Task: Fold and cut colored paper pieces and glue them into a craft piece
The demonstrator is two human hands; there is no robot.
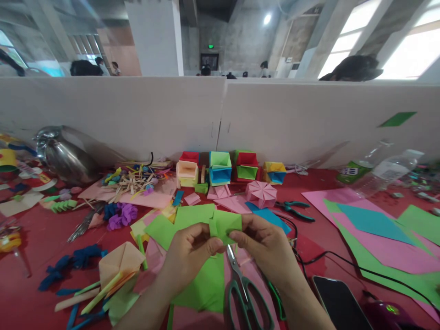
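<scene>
Across the upper half of the frame, a white partition (137, 110) stands behind your red table (330, 229). On the right of the frame, a large pink sheet (385, 252) overlaps green paper, with a blue sheet (374, 222) on top of it. At left, you have a steel jug (68, 156) close to the partition. Below your hands, at lower centre, lies a green sheet (206, 288).

Your left hand (192, 252) and right hand (268, 243) come up from the bottom edge, each closed in a pinch of thumb and fingers on opposite ends of a small green paper piece (227, 224). Scissors (242, 280) lie beneath and between them, tips pointing up the frame. A phone (340, 302) with a dark screen lies at lower right, and teal-handled pliers (297, 204) right of centre. Near the partition, at mid-frame, you have a row of coloured paper boxes (220, 167), with a pink folded paper form (261, 193) just in front. The piece you hold sits at frame centre, above the scissors, with a folded strip along its left side.
</scene>
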